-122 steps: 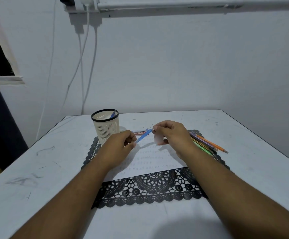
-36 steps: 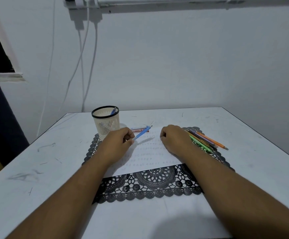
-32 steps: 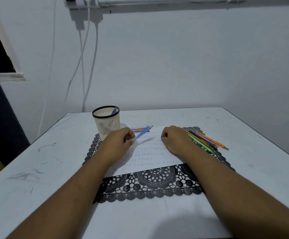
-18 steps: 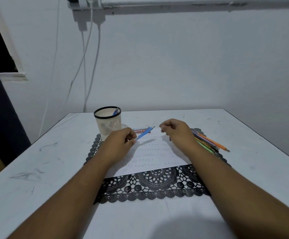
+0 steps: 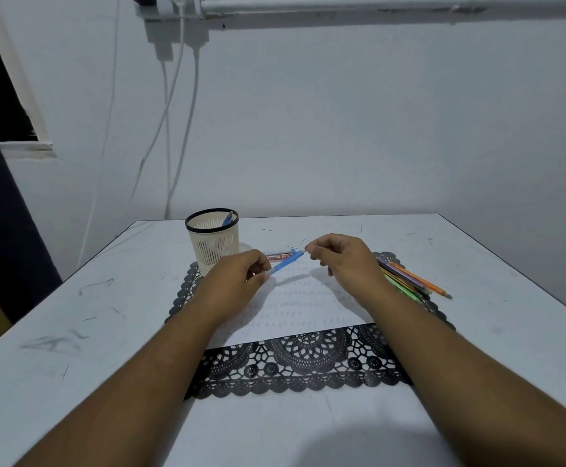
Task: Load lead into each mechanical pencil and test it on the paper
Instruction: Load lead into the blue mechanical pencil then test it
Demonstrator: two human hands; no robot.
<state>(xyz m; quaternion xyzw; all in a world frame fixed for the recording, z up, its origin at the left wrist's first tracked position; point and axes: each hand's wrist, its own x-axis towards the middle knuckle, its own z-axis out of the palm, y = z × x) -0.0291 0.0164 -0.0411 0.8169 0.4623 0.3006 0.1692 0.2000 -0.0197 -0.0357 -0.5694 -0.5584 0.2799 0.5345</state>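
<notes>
Two hands meet above a sheet of paper (image 5: pixel 295 305) on the bench (image 5: pixel 72 332). The left hand (image 5: pixel 237 284) has its grip clenched around the lower end of a blue pencil (image 5: pixel 285 263), which slants up and to the right, lifted off the paper; the pencil's writing tip is hidden inside the fingers. The right hand (image 5: pixel 345 264) is pinched at the pencil's upper end, but whatever it holds there is too thin and small to make out, so I cannot tell if a lead is between the fingertips or only the pencil's cap end. A few fine dark slivers lie on the bench just beyond the hands; they are too faint to name.

Behind the pencil, a small flat case (image 5: pixel 276 255) with a red label lies on the bench, partly covered by the left hand. The paper carries rows of small pencilled loops, faint and hard to read, and rests on a black lace mat (image 5: pixel 295 369); both forearms cover its side edges.

A cream mesh cup (image 5: pixel 213 241) with a black rim stands at the mat's far left corner, and one blue pencil end shows above its rim; the rest of its contents cannot be seen. A bundle of coloured pencils (image 5: pixel 409 279), orange, green and purple among them, lies on the mat's right side, partly hidden by the right wrist.
</notes>
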